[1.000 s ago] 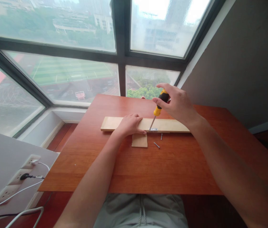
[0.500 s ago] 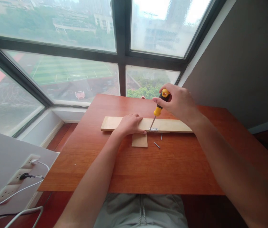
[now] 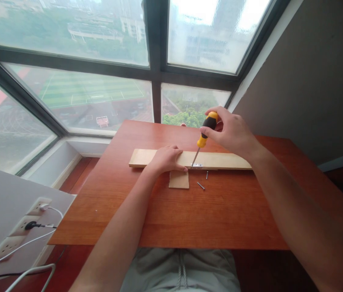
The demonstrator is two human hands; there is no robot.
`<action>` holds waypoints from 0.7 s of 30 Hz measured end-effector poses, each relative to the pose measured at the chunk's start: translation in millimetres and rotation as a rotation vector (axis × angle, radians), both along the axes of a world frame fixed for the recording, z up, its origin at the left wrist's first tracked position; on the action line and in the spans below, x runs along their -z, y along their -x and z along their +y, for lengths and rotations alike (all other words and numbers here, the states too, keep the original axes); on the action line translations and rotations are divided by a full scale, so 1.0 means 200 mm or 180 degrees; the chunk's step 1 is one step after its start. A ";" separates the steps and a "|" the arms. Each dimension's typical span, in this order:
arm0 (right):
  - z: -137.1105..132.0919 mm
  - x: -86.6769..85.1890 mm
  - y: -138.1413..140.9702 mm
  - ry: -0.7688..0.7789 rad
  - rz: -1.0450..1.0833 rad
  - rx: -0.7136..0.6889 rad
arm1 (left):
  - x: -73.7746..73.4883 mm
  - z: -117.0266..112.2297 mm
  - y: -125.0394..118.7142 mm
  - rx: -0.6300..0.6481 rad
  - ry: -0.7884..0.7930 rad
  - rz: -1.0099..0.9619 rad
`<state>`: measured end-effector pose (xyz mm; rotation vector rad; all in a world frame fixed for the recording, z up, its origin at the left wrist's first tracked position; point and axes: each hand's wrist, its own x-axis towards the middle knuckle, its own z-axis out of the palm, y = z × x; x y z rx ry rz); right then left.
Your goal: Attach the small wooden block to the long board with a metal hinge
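Note:
A long pale wooden board lies across the table. My left hand grips it left of its middle, thumb at the near edge and fingers over the top. My right hand holds a screwdriver by its yellow and black handle, the shaft slanting down to the left. Its tip meets a small metal plate at the board's near edge; whether a screw sits under the tip is too small to tell. A square tan piece lies just below my left thumb. Two loose screws rest to its right.
The reddish-brown wooden table ends close to my lap. Beyond it are large windows with dark frames. A grey wall slopes at the right. Wall sockets with plugged-in cables are low on the left.
My right hand has shifted slightly to the right and changed its hold on the screwdriver handle, which has turned. The tip stays at the metal plate. My left hand has not moved.

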<state>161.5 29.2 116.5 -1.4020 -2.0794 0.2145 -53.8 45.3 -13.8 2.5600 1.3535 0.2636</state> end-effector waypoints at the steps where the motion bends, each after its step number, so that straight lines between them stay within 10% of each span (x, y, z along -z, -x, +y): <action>1: 0.00 0.01 0.01 -0.0150 -0.0175 0.0124 | 0.00 0.00 0.00 0.0003 -0.0010 0.0010; 7: -0.02 0.02 0.04 -0.0565 -0.0603 0.0453 | -0.01 -0.01 0.00 0.0006 -0.0014 0.0062; 21: -0.01 0.01 0.00 0.0254 0.0637 -0.0429 | 0.00 -0.02 0.00 0.0015 -0.0052 -0.0032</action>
